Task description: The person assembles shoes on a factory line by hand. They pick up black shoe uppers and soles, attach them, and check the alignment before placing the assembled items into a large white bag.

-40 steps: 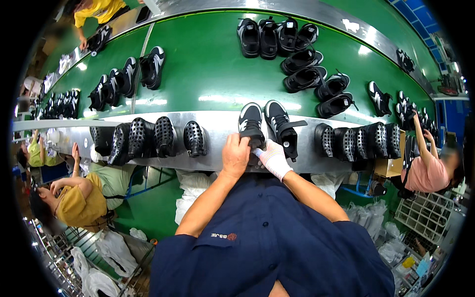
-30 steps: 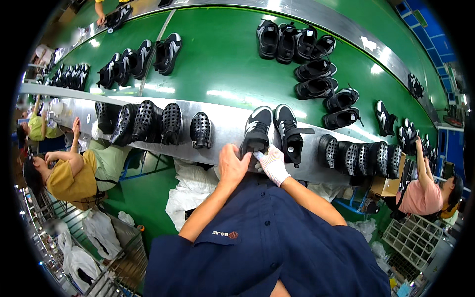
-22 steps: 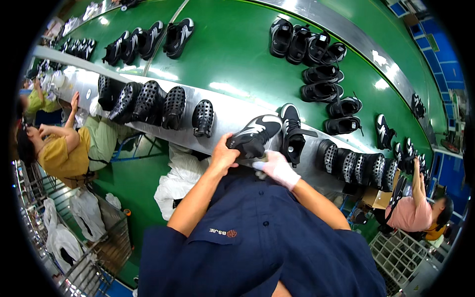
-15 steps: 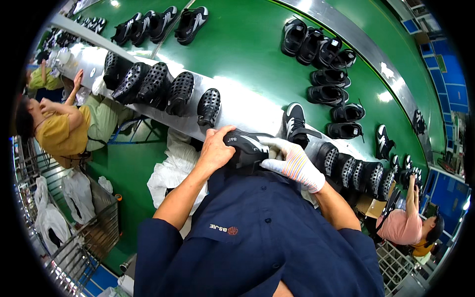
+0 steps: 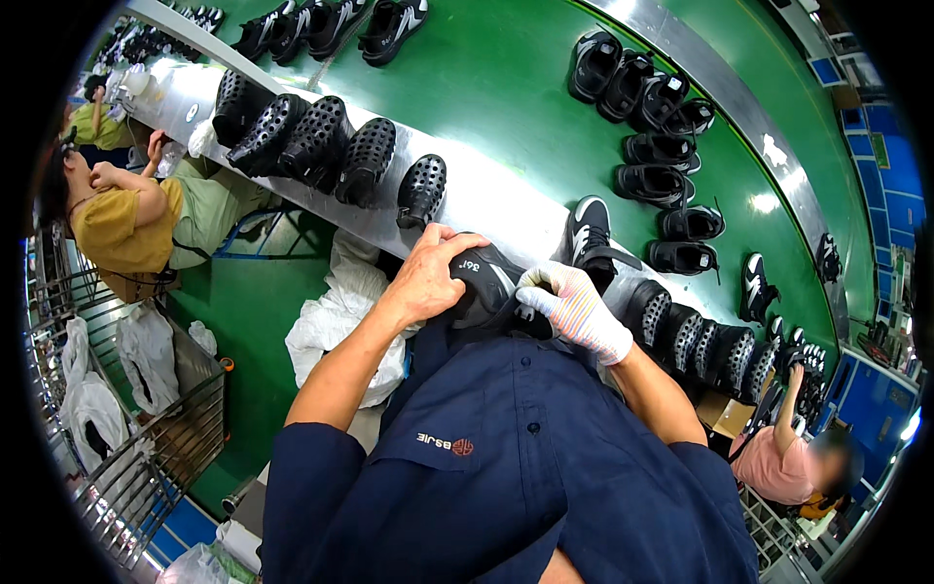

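A black and grey sneaker [image 5: 481,292] is held close against my front, at the near edge of the metal ledge. My bare left hand [image 5: 430,276] grips its left end, the index finger stretched over the top. My right hand [image 5: 578,310], in a white striped glove, pinches the shoe's right side, with fingertips at the edge of the opening. The shoe's lower part is hidden by my hands and dark shirt. Just past my right hand, another black sneaker [image 5: 591,234] with white trim stands on the ledge. A black perforated shoe last [image 5: 422,191] stands beyond my left hand.
More perforated lasts [image 5: 318,141] line the metal ledge [image 5: 496,200] on the left, others [image 5: 685,336] on the right. Sneakers sit on the green surface [image 5: 486,88] beyond. White cloth [image 5: 341,331] hangs at left near a wire cart [image 5: 185,419]. Co-workers sit on both sides.
My left hand has shifted slightly up and tilted the sneaker, turning its side more into view. My right hand's fingers have curled in to a pinch. The whole view has shifted slightly.
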`<state>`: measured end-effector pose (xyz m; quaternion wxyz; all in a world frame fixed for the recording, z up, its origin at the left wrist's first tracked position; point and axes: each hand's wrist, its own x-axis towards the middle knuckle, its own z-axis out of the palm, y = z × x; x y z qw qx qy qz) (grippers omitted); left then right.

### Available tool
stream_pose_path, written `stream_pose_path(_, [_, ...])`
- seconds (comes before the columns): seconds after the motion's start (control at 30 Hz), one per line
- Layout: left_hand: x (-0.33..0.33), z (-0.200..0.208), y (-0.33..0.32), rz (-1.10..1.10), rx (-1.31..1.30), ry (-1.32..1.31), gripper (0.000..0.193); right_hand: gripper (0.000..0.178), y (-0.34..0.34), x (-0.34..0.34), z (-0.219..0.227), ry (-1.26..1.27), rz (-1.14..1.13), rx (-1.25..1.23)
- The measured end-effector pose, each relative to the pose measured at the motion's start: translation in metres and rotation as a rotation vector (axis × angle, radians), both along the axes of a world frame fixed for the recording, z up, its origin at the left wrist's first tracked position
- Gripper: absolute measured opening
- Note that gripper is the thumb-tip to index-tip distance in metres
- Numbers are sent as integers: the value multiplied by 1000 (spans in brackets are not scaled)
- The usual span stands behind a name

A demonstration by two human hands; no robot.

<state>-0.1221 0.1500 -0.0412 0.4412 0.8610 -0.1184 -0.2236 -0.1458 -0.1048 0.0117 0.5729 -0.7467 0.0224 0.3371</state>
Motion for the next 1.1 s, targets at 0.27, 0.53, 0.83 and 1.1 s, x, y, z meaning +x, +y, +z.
stream_pose_path(0.27, [13,9,1,-137,-21,-39,69,15,7,3,-20,-106,58,-9])
stream_pose_path(0.53, [22,14,3,-212,-47,8,69,18,19,19,-13,-87,208,-138])
stream_pose_path(0.83, [14,-4,21,-111,-72,183,71,24,43,33,-24,-179,337,-286])
stream_pose_path(1.1, [-27,-55,-4,700,-258,643,68,15,3,6,-63,-340,-237,-435])
